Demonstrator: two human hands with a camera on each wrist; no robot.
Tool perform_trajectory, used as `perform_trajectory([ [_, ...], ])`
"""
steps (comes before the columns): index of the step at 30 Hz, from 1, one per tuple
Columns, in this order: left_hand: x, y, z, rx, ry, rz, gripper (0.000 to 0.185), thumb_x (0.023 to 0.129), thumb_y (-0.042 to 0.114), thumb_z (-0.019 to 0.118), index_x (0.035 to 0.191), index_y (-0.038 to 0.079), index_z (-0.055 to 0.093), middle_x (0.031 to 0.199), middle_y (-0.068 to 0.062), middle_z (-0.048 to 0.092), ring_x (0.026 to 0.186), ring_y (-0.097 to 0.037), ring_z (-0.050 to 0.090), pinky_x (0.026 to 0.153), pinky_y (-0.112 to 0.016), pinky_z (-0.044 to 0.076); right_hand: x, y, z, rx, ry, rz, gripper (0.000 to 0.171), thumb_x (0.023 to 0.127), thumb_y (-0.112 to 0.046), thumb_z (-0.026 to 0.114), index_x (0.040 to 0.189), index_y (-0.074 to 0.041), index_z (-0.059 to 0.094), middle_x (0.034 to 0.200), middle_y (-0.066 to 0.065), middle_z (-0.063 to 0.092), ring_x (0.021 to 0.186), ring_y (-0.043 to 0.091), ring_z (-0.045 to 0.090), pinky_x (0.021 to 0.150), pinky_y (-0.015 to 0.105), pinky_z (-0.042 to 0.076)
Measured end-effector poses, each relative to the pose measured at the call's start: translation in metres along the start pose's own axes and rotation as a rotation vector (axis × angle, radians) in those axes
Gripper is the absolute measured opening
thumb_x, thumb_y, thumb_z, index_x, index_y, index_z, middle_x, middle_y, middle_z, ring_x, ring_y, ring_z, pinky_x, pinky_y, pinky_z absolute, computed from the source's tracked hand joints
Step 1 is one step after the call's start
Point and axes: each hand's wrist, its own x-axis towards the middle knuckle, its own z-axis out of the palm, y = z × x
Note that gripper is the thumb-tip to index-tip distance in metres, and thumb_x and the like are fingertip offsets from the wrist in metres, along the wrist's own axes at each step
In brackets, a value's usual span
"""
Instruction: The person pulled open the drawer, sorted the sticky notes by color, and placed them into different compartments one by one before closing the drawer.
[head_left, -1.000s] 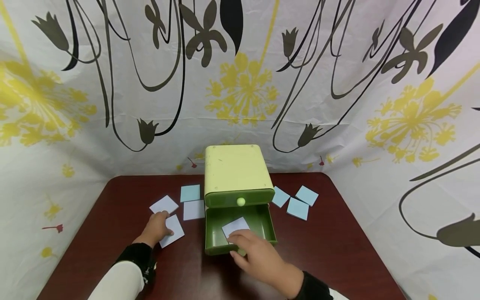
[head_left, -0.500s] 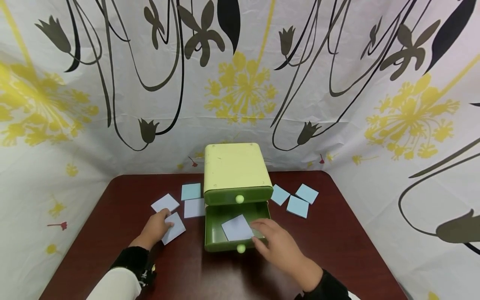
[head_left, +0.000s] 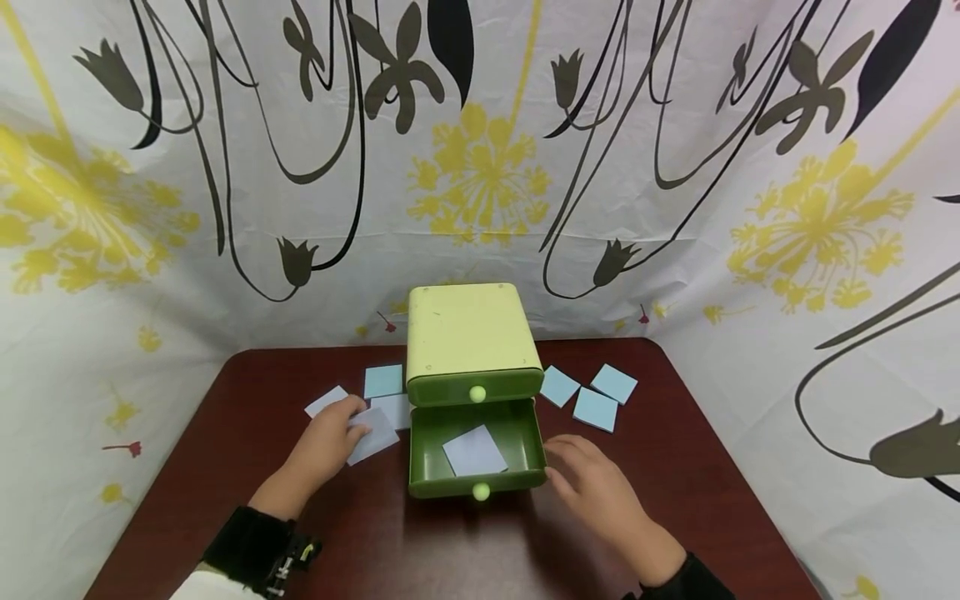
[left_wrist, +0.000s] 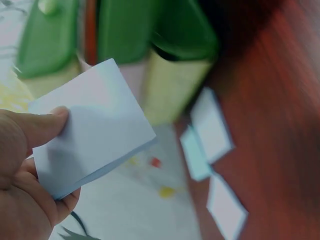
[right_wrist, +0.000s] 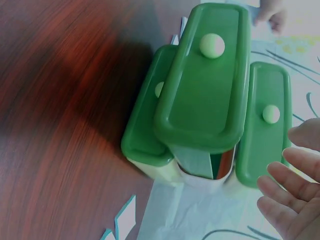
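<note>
My left hand pinches a pale lavender sticky note pad, thumb on top and fingers beneath. In the head view it is left of a yellow cabinet with green drawers. A pulled-out drawer of that cabinet has one lavender pad lying in it. My right hand is beside the drawer's right side, fingers loosely extended and holding nothing. The right wrist view shows the extended drawer's front between two other drawer fronts.
Left of the cabinet lie a light blue pad and lavender pads. Light blue pads lie on the right of the dark red-brown table. A patterned sheet hangs behind.
My right hand has withdrawn rightward from the drawer, leaving the pad inside in full view. My left hand has moved right and away from me with its pad, toward the cabinet.
</note>
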Motion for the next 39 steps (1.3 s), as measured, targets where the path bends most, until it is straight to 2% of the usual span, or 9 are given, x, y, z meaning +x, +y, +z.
perform_trajectory([
  [4,-0.004,0.027,-0.002,0.023,0.003,0.066,0.016,0.089,0.004,0.067,0.102,0.004,0.058,0.093,-0.008,0.062,0.081,-0.019,0.052,0.069,-0.035,0.046,-0.005,0.008,-0.003,-0.011,0.010,0.022,0.033,0.081,-0.011,0.077,0.112,-0.008,0.069,0.114,0.002,0.063,0.106,0.020,0.061,0.079,0.039,0.055],
  [8,-0.005,0.050,0.001,0.017,-0.001,0.103,0.014,0.089,0.005,0.067,0.100,0.006,0.058,0.092,-0.006,0.061,0.082,-0.019,0.052,0.068,-0.034,0.046,-0.009,0.014,-0.004,-0.013,0.029,0.025,0.031,0.081,-0.010,0.077,0.112,-0.007,0.069,0.113,0.003,0.064,0.105,0.021,0.062,0.078,0.040,0.055],
  [14,0.002,0.074,0.019,0.015,0.007,0.173,0.015,0.087,0.006,0.070,0.097,0.008,0.059,0.092,-0.004,0.062,0.083,-0.017,0.055,0.068,-0.033,0.049,-0.014,0.021,-0.006,-0.021,0.045,0.029,0.030,0.081,-0.010,0.077,0.110,-0.007,0.069,0.112,0.004,0.064,0.104,0.021,0.062,0.078,0.039,0.055],
  [19,0.009,0.086,0.042,-0.003,-0.039,0.212,0.014,0.087,0.007,0.070,0.095,0.010,0.058,0.086,0.003,0.058,0.079,-0.013,0.049,0.069,-0.032,0.046,-0.018,0.024,-0.007,-0.017,0.047,0.045,0.030,0.081,-0.010,0.077,0.110,-0.007,0.069,0.111,0.003,0.064,0.103,0.021,0.063,0.078,0.040,0.055],
  [24,0.015,0.094,0.061,-0.030,-0.120,0.229,0.012,0.090,0.008,0.067,0.098,0.009,0.058,0.087,0.003,0.056,0.078,-0.013,0.046,0.067,-0.030,0.043,-0.021,0.026,-0.009,-0.012,0.037,0.070,0.030,0.081,-0.010,0.077,0.110,-0.006,0.069,0.111,0.004,0.064,0.104,0.022,0.062,0.079,0.040,0.055],
  [35,0.029,0.107,0.090,-0.091,-0.267,0.223,0.009,0.092,0.007,0.064,0.097,0.009,0.057,0.085,0.001,0.056,0.074,-0.014,0.047,0.063,-0.028,0.043,-0.026,0.029,-0.009,0.003,0.024,0.118,0.031,0.081,-0.009,0.076,0.111,-0.005,0.069,0.112,0.006,0.064,0.105,0.024,0.062,0.080,0.041,0.055],
  [39,0.035,0.108,0.101,-0.093,-0.292,0.250,0.011,0.090,0.004,0.066,0.094,0.008,0.056,0.081,0.001,0.056,0.071,-0.013,0.048,0.062,-0.027,0.043,-0.027,0.030,-0.010,0.003,0.021,0.128,0.031,0.081,-0.009,0.076,0.111,-0.005,0.069,0.113,0.007,0.064,0.105,0.025,0.062,0.080,0.042,0.055],
])
